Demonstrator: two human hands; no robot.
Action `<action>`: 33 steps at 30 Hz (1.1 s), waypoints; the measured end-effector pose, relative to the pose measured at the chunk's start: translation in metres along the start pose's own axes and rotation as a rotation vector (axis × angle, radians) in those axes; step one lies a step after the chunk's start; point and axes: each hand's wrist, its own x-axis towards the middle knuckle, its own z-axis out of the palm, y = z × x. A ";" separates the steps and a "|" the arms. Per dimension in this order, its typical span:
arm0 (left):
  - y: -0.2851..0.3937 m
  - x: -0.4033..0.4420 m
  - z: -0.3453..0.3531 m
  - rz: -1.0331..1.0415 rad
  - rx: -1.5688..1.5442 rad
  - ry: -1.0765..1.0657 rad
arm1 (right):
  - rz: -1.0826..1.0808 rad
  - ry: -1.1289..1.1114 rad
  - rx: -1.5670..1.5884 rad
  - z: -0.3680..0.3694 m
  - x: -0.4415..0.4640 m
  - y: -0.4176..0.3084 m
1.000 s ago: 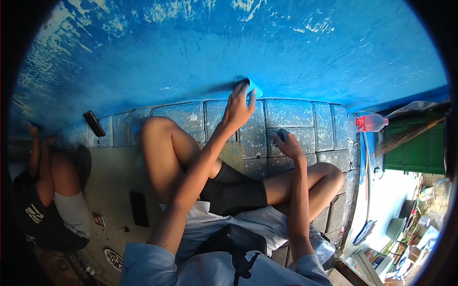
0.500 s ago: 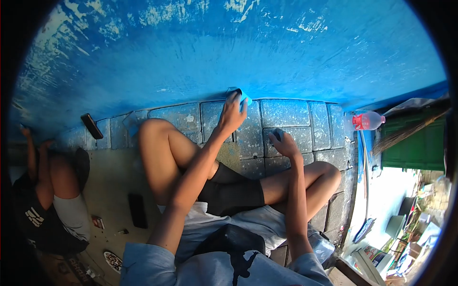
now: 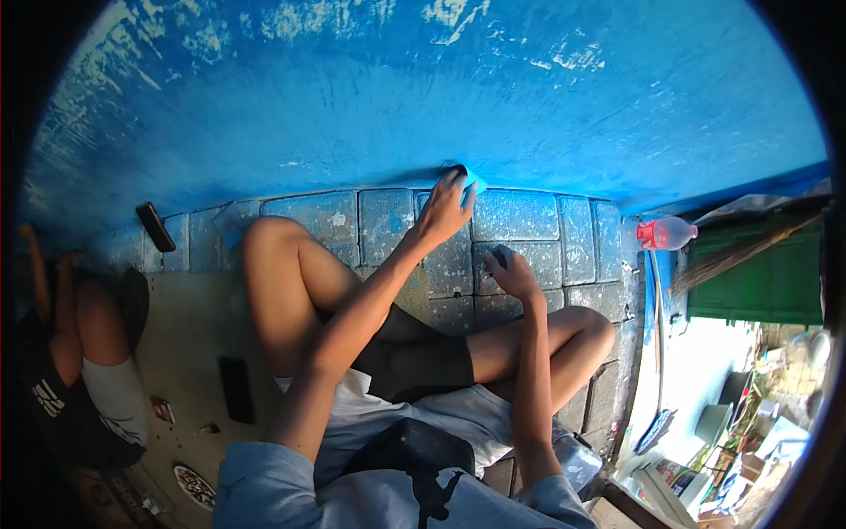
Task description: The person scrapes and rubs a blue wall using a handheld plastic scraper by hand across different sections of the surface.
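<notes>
My left hand (image 3: 447, 213) is closed on a piece of light blue sandpaper (image 3: 476, 180), pressing it to the foot of the blue wall (image 3: 388, 106). Behind the fingers, part of the sheet is hidden. Over the paving blocks, my right hand (image 3: 517, 275) is curled around a small dark grey piece (image 3: 501, 256), whose kind I cannot make out. Blue dust lies on the paving blocks (image 3: 515, 215) along the wall, and patches of pale, bare surface show higher up on it.
A phone (image 3: 156, 227) leans near the wall at left; another dark phone (image 3: 236, 390) lies on the floor. Another person (image 3: 84, 370) sits at far left. To the right are a plastic bottle (image 3: 667, 234), a broom (image 3: 736, 252) and a green panel (image 3: 749, 286).
My left hand has slid slightly right along the wall's foot with the sandpaper. The whole view has shifted a little; my right hand keeps its hold on the dark piece.
</notes>
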 end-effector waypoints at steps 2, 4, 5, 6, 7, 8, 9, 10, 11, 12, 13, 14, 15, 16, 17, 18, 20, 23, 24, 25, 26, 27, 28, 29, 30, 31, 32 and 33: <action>0.018 0.015 -0.014 0.015 -0.041 0.099 | -0.005 0.003 -0.005 -0.001 0.000 -0.001; 0.025 0.017 -0.019 0.009 -0.043 0.108 | 0.003 0.012 0.003 0.000 -0.002 -0.002; 0.028 0.018 -0.021 0.007 -0.045 0.123 | 0.012 -0.007 0.001 -0.001 -0.001 -0.003; 0.024 0.014 -0.017 -0.023 -0.053 0.132 | 0.017 -0.024 -0.002 -0.002 0.000 -0.004; 0.011 0.007 -0.007 -0.021 -0.052 0.133 | 0.015 -0.023 -0.001 -0.002 0.002 -0.002; -0.002 0.000 0.003 -0.007 -0.042 0.112 | 0.025 -0.026 -0.001 0.000 0.003 0.000; -0.004 -0.001 0.003 0.006 -0.032 0.094 | 0.032 -0.031 -0.005 0.001 0.005 0.000; -0.004 -0.004 0.004 -0.009 -0.035 0.068 | 0.024 -0.036 -0.014 0.003 0.005 0.001; -0.005 -0.003 0.007 -0.016 -0.036 0.086 | 0.013 -0.024 -0.026 0.003 0.004 0.003; 0.007 0.004 -0.001 -0.002 -0.096 0.102 | 0.002 -0.014 -0.040 0.002 0.004 0.004; 0.021 0.012 -0.010 0.014 -0.156 0.113 | -0.004 -0.023 -0.053 0.001 0.004 0.003; 0.034 0.020 -0.020 0.035 -0.171 0.145 | 0.001 -0.022 -0.028 0.000 0.002 0.002; 0.035 0.022 -0.021 0.033 -0.172 0.146 | 0.009 -0.017 0.002 0.001 0.001 0.003; 0.036 0.024 -0.023 0.010 -0.153 0.147 | 0.013 -0.017 0.005 0.002 0.001 0.004; 0.038 0.026 -0.025 -0.012 -0.135 0.146 | 0.019 -0.019 0.003 0.003 0.001 0.004; 0.033 0.022 -0.019 -0.031 -0.103 0.169 | 0.023 -0.018 0.001 0.003 0.002 0.005; 0.016 0.008 -0.001 -0.047 -0.193 0.192 | 0.022 -0.020 -0.005 0.003 0.004 0.005; -0.003 -0.008 0.013 -0.101 -0.217 0.235 | 0.024 -0.030 -0.031 0.003 0.005 0.001; -0.001 -0.006 0.011 -0.095 -0.210 0.213 | 0.036 -0.031 -0.041 0.002 0.004 0.002; 0.006 -0.001 0.004 -0.091 -0.204 0.188 | 0.028 -0.042 -0.056 0.001 0.003 0.004; 0.013 0.005 -0.004 -0.064 -0.152 0.226 | 0.031 -0.042 -0.037 0.002 0.002 0.006; 0.022 0.011 -0.015 -0.065 -0.150 0.230 | 0.036 -0.038 -0.012 0.004 0.003 0.008; 0.028 0.014 -0.025 -0.095 -0.123 0.224 | 0.032 -0.038 -0.013 0.005 0.003 0.010; 0.033 0.015 -0.031 -0.123 -0.097 0.214 | 0.035 -0.037 -0.007 0.006 0.004 0.013; 0.026 0.011 -0.027 -0.126 -0.143 0.221 | 0.023 -0.036 -0.011 0.007 0.005 0.014; 0.019 0.006 -0.022 -0.120 -0.142 0.212 | 0.009 -0.033 -0.015 0.007 0.005 0.014; 0.012 0.000 -0.019 -0.088 -0.131 0.216 | 0.011 -0.025 -0.008 0.006 0.006 0.014; 0.003 -0.008 -0.014 -0.055 -0.120 0.222 | 0.036 -0.047 -0.005 0.006 0.007 0.013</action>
